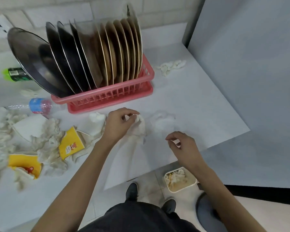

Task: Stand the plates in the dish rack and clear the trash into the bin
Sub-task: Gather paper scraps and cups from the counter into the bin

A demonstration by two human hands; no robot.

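Observation:
Several dark and tan plates [84, 54] stand upright in the pink dish rack [107, 97] on the white table. My left hand [119, 123] pinches a crumpled white tissue [139, 126] in front of the rack. Another crumpled tissue [162, 121] lies just to its right. My right hand [182, 144] hovers near the table's front edge with fingers loosely curled and nothing in them. The white bin [180, 179], part full of paper trash, stands on the floor below the table edge.
Left of my hands lie many crumpled tissues [47, 144], two yellow paper cups [70, 144] [25, 164], a white paper cup [94, 123], a plastic bottle [38, 106] and a green can [15, 73]. More tissue [172, 65] lies right of the rack. My shoes [132, 190] are on the floor.

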